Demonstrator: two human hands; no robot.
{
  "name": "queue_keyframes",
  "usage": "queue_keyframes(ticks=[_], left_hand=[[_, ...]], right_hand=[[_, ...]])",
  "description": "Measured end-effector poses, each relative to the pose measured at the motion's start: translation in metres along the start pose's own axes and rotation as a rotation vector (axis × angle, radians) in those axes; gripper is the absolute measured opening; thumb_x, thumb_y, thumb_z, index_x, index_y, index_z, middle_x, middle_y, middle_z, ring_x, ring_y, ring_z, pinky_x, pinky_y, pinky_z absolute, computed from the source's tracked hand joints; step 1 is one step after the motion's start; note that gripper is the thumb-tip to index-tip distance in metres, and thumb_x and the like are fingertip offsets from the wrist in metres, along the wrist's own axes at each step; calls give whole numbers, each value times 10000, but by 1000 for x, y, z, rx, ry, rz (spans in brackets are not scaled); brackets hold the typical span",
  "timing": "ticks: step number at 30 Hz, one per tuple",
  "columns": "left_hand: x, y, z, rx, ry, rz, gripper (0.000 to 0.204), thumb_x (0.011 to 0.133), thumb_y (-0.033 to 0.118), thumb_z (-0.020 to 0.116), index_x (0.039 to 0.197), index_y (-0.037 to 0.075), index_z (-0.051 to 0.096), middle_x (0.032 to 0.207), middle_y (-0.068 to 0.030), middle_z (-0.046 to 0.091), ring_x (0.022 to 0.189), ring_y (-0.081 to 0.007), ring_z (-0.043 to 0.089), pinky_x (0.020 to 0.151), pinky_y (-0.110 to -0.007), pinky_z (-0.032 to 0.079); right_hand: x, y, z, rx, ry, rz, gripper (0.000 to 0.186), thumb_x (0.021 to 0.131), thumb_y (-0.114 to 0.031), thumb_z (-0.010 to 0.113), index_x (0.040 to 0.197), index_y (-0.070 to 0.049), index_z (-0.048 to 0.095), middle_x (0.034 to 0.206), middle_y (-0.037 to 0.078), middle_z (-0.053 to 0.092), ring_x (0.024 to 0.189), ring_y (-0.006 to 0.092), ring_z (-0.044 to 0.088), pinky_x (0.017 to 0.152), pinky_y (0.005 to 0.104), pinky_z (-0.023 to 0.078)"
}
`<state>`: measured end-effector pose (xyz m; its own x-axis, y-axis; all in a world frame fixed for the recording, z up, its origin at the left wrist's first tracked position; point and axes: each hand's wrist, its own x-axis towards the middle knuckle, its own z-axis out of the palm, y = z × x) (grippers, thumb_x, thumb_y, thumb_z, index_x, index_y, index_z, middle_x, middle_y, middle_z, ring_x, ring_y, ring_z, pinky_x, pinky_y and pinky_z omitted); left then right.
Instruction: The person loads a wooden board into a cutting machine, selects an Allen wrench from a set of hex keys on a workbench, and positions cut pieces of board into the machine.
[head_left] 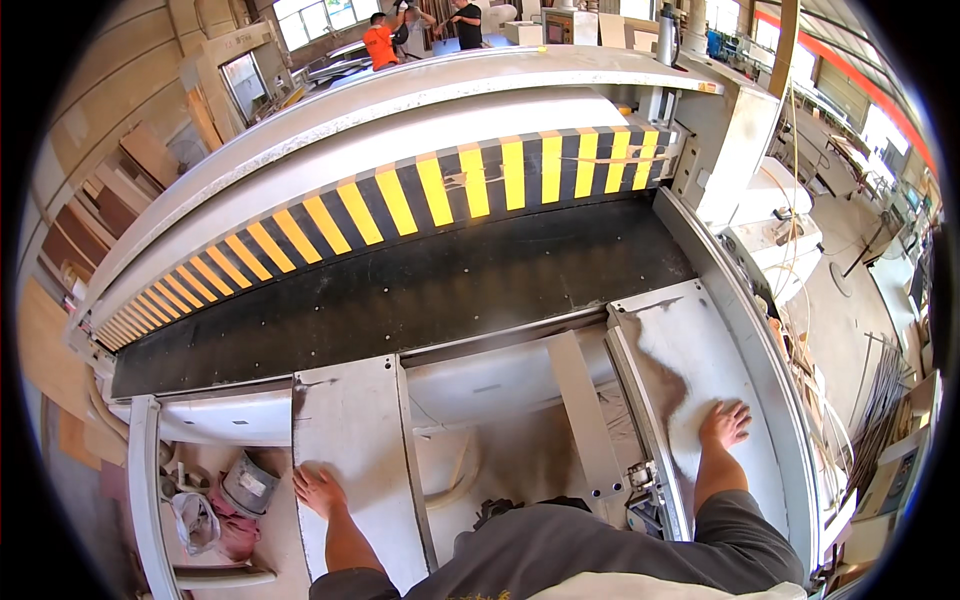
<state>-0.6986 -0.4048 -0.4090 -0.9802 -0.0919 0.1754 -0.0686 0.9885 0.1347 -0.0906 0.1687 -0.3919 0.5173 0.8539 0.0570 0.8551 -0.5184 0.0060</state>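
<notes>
My left hand rests with fingers apart on the left metal bed plate of a large machine, near the plate's left edge. My right hand lies spread on the right metal plate, whose surface has a dark stained patch. Neither hand holds anything visible. Beyond the plates runs a long black strip with small holes, under a beam with yellow and black stripes. Between my hands are an open gap, a narrow metal plate and a rail with a fitting.
Below the left opening lie a grey bucket, a plastic bag and red material. Two people stand beyond the machine. Wooden boards lean at left; metal rods and clutter are at right.
</notes>
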Motion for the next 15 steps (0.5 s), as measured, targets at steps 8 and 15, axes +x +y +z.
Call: queue_keyframes(ticks=[8, 15], left_hand=[[-1, 1, 0, -10, 1, 4, 558, 1015, 375, 471, 1493, 92, 420, 1581, -140, 382, 1471, -325, 318, 1230, -477, 212], [0, -1, 2, -9, 1, 0, 565, 1013, 370, 471, 1500, 91, 412, 1581, -144, 380, 1471, -323, 320, 1232, -475, 209]], right_hand=[[-1, 0, -3, 16, -23, 8, 698, 1037, -543, 341, 1605, -147, 249, 1681, 63, 200, 1550, 291, 150, 1211, 585, 153], [-1, 0, -3, 21, -19, 5, 706, 1036, -544, 342, 1606, -141, 241, 1679, 74, 203, 1546, 300, 158, 1207, 587, 156]])
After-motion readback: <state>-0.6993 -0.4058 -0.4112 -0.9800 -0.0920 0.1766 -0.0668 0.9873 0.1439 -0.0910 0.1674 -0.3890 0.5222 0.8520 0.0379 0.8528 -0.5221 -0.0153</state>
